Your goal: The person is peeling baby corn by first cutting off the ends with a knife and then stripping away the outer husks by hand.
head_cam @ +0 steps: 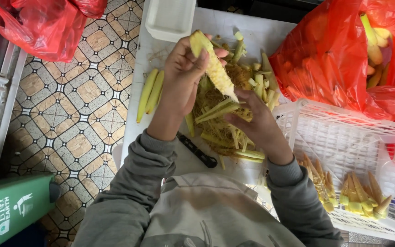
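Black-handled knife (pixel 198 152) lies just below the fingers, white tray (pixel 170 18) above them, red bag (pixel 343 59) and white basket (pixel 343 137) off right.

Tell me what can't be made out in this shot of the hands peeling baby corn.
Head view only:
- Knife: the blade end is hidden under the left hand and the husk pile.
- Right hand: fingertips buried in husks, so its grip is unclear.
- Red bag: contents show only dimly through plastic.
- White basket: cut off by the right and bottom edges.
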